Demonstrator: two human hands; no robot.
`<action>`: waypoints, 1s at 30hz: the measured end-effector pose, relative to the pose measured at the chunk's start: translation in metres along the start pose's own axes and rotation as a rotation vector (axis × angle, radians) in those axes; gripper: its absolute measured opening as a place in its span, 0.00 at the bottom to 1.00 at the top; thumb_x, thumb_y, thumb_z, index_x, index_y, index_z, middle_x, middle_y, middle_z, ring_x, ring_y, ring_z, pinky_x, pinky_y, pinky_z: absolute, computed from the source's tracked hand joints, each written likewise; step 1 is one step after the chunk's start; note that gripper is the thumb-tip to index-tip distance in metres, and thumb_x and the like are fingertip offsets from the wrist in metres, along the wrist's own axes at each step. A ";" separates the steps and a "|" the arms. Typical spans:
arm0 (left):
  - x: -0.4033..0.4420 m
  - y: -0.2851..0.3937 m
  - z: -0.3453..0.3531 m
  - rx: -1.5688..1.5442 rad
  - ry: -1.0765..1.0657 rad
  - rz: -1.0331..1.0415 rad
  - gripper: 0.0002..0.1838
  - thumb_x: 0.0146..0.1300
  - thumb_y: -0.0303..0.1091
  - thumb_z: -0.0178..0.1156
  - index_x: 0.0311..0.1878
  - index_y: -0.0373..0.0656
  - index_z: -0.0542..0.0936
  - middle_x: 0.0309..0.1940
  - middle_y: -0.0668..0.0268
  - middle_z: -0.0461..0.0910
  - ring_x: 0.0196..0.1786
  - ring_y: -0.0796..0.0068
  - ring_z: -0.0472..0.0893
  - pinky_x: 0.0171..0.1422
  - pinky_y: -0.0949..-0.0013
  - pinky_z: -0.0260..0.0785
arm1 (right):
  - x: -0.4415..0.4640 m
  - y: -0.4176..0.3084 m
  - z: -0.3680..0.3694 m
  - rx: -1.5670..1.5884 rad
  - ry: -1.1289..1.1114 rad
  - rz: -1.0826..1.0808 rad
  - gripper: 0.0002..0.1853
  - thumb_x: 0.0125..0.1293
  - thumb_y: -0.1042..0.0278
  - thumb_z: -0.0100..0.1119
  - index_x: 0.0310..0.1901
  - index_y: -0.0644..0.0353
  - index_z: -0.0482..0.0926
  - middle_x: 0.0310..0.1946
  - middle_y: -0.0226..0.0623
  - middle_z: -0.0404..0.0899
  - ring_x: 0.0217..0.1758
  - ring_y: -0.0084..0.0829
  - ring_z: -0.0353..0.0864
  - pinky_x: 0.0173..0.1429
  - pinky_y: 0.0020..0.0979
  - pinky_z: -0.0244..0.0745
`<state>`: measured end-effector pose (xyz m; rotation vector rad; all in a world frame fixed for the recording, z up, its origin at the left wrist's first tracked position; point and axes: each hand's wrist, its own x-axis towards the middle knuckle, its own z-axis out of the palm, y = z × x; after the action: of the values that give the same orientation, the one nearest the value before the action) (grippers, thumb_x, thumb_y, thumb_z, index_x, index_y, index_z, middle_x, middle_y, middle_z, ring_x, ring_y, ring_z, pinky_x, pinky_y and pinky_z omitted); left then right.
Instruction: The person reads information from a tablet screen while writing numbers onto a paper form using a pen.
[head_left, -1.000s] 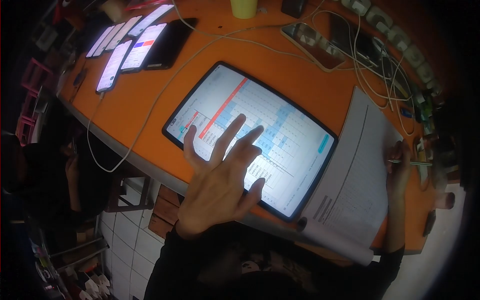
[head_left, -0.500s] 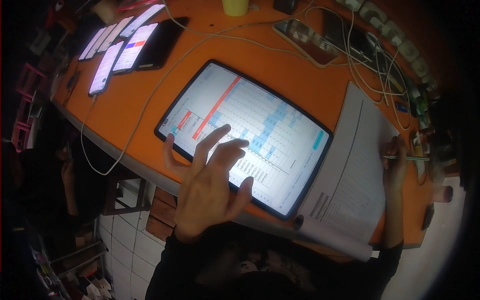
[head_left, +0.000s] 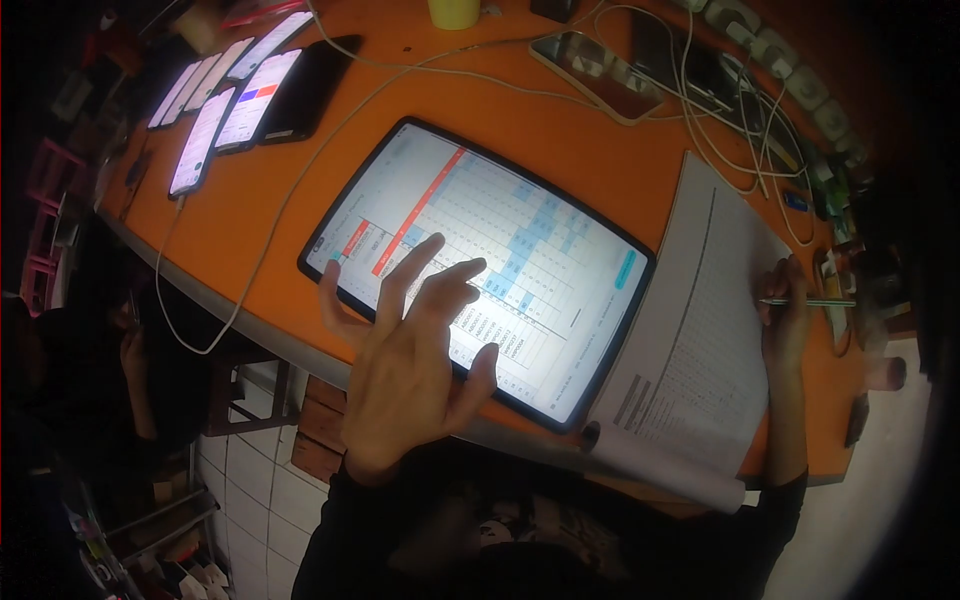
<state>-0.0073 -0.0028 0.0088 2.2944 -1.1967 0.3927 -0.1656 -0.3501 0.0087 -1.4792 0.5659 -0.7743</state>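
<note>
A large tablet [head_left: 580, 270] lies on the orange table, its lit screen showing a spreadsheet with red and blue cells. Over its lower left part is my left hand [head_left: 405, 365], fingers spread and partly bent, the fingertips at the screen and nothing held. To the right of the tablet lies a pad of printed sheets [head_left: 690, 320], its near edge rolled over. My right hand [head_left: 786, 310] rests at the pad's right edge, with its fingers closed on a pen [head_left: 825, 302] that points to the right.
Several lit phones [head_left: 205, 140] lie at the back left beside a black device [head_left: 312, 95]. A white cable [head_left: 300, 175] crosses the orange table [head_left: 480, 95]. Another phone [head_left: 595, 75], tangled cables and power sockets [head_left: 775, 50] stand back right. A person [head_left: 140, 380] is at the left.
The view has shifted, so the table items appear slightly lower left. My left hand has moved left over the tablet and its fingers have bent more. The spreadsheet on the screen has shifted a little.
</note>
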 end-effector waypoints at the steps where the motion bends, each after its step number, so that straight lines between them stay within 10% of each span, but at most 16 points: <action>1: 0.000 0.000 0.000 -0.002 -0.001 0.002 0.17 0.54 0.38 0.57 0.44 0.41 0.69 0.51 0.66 0.77 0.66 0.62 0.65 0.68 0.35 0.24 | 0.000 0.000 -0.001 -0.001 0.003 0.000 0.19 0.70 0.61 0.45 0.20 0.55 0.62 0.15 0.27 0.59 0.15 0.18 0.57 0.16 0.21 0.48; 16: -0.002 -0.002 0.002 -0.053 0.054 -0.030 0.22 0.50 0.37 0.58 0.49 0.48 0.64 0.59 0.66 0.72 0.69 0.61 0.60 0.71 0.40 0.23 | -0.004 0.001 0.007 -0.221 0.116 -0.227 0.10 0.65 0.70 0.56 0.26 0.56 0.69 0.24 0.30 0.73 0.21 0.17 0.68 0.25 0.19 0.63; 24: 0.000 -0.004 0.007 -0.132 0.083 -0.011 0.22 0.49 0.33 0.56 0.49 0.46 0.63 0.55 0.58 0.75 0.68 0.57 0.61 0.71 0.46 0.20 | -0.027 -0.024 0.050 -0.087 -0.512 -0.124 0.13 0.52 0.84 0.66 0.24 0.58 0.69 0.26 0.34 0.76 0.27 0.18 0.79 0.24 0.17 0.75; 30: -0.001 -0.005 0.014 -0.181 0.084 -0.025 0.36 0.52 0.34 0.54 0.61 0.43 0.48 0.53 0.48 0.75 0.67 0.49 0.63 0.70 0.43 0.45 | -0.031 -0.005 0.054 -0.347 -0.523 -0.167 0.20 0.49 0.80 0.69 0.15 0.55 0.64 0.17 0.28 0.73 0.19 0.13 0.72 0.20 0.15 0.64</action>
<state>-0.0039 -0.0079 -0.0045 2.1151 -1.1143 0.3524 -0.1460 -0.2911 0.0123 -1.9815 0.1819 -0.3934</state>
